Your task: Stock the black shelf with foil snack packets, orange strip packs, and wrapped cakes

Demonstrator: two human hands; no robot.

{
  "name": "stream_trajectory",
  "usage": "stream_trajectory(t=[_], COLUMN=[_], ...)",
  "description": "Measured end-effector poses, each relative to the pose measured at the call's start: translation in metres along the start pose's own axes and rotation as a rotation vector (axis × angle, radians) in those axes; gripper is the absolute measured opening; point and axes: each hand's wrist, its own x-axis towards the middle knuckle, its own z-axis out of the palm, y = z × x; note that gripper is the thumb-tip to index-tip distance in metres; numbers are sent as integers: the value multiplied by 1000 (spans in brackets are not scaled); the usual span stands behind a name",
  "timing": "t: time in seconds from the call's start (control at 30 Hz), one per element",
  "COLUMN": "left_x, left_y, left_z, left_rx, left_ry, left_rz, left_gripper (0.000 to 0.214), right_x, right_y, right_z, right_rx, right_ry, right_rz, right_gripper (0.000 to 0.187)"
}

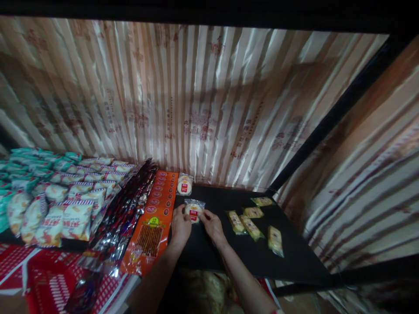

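Observation:
Both my hands are at a round white cracker packet (194, 212) in clear wrapping with a red label, low over the black shelf. My left hand (180, 224) grips its left edge, fingers closed. At its right edge my right hand (212, 224) pinches the wrapper with thumb and fingers. A second packet of the same kind (184, 186) lies behind it, against the back. To the left of my left hand is an orange snack bag (153, 218) with brown sticks showing through its window.
Several small yellow wrapped cakes (251, 227) are scattered on the right of the black shelf (209, 257). Dark shiny packets (126, 209) and white snack bags (77, 218) fill the left. Red baskets (49, 279) stand below. Corrugated sheeting (196, 104) and a black frame post (330, 117) enclose the shelf.

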Motion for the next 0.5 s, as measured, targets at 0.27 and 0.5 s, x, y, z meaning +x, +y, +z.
stream_trajectory(t=[0.27, 0.5], left_x=[1, 16], left_y=[-3, -2], left_z=[14, 20], left_rx=[94, 81], left_ry=[-20, -53], left_rz=[62, 72], left_gripper=[45, 49], right_x=[31, 61], right_y=[6, 7], right_z=[17, 30], right_rx=[-111, -224], right_ry=[84, 126], right_rz=[43, 51], right_gripper=[36, 30])
